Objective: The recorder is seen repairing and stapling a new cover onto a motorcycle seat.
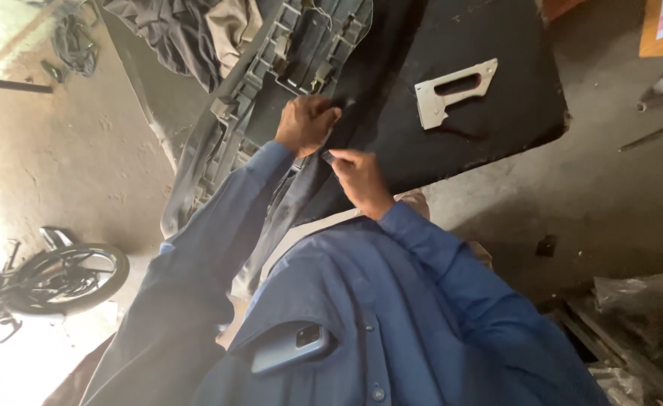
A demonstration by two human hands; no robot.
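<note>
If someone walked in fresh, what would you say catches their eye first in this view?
Most likely the silver staple gun, bright against the black board at upper right. Next, the two hands at the centre: the left hand and right hand both pinch dark fabric at the edge of a grey ribbed plastic seat base. A motorcycle wheel stands in glare at the lower left.

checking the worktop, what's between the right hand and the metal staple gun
In the head view, only bare black sheet material lies between the right hand and the staple gun; nothing else sits on that stretch.
</note>
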